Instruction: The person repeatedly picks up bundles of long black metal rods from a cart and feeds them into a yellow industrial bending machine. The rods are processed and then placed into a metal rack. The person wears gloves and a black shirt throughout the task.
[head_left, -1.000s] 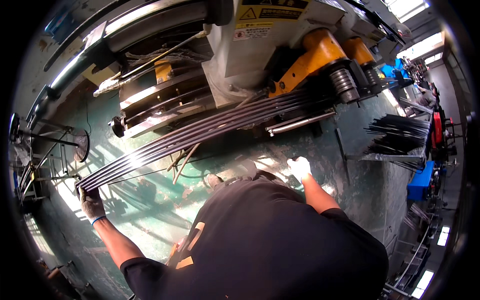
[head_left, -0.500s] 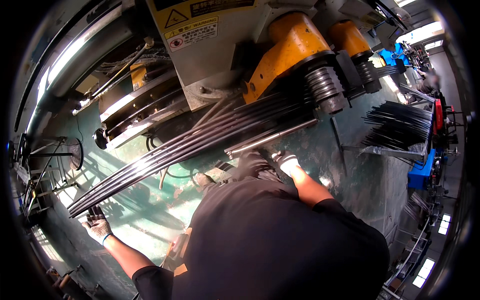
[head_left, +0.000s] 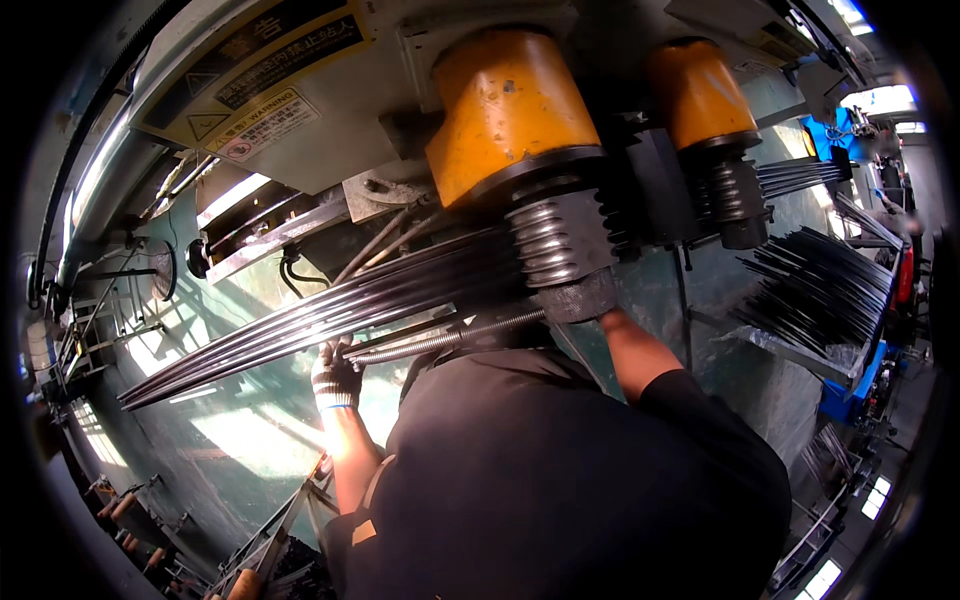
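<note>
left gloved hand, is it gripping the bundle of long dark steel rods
Yes, the left gloved hand is closed around the bundle of long dark steel rods beside the grooved metal roller.

The left hand (head_left: 335, 375), gloved, is reaching up with its forearm bare and fingers curling closed. The right arm (head_left: 640, 355) is stretching forward and up, bare below the sleeve; its hand is hiding from view.

Left hand (head_left: 335, 375), in a dark-palmed work glove, gripping the bundle of long steel bars (head_left: 330, 310) from below. Bars running under 2 ribbed rollers (head_left: 560, 250) capped by orange housings (head_left: 505, 105). Right hand hidden behind the near roller, forearm (head_left: 635, 350) reaching up to it. Stack of dark bars (head_left: 815, 290) lying on a rack at right, well apart.
</note>
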